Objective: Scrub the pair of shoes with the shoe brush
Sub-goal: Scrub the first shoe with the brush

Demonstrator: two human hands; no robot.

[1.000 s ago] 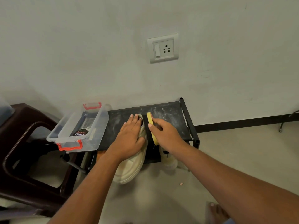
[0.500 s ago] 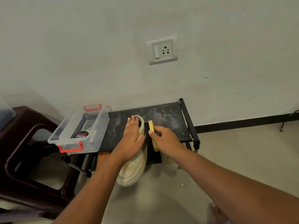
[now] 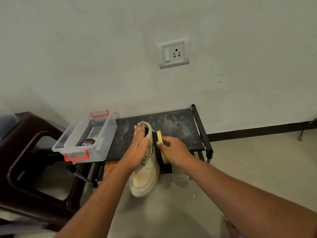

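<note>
Our left hand [image 3: 139, 149] clasped the shoe [image 3: 145, 181], likely light and stiff, at its collar; our right hand [image 3: 175, 151] gripped the brush [image 3: 160, 139].

This looks like a plain room in a home. A white switch-and-socket plate [image 3: 172, 52] sits in the pale painted wall [image 3: 85, 57] above a low black fabric-topped shoe rack [image 3: 178, 127]. A dark brown plastic chair [image 3: 34, 126] stands beside it.

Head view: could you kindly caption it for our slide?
Left hand holds a cream shoe; right hand presses a yellow-backed brush against its side.
</note>
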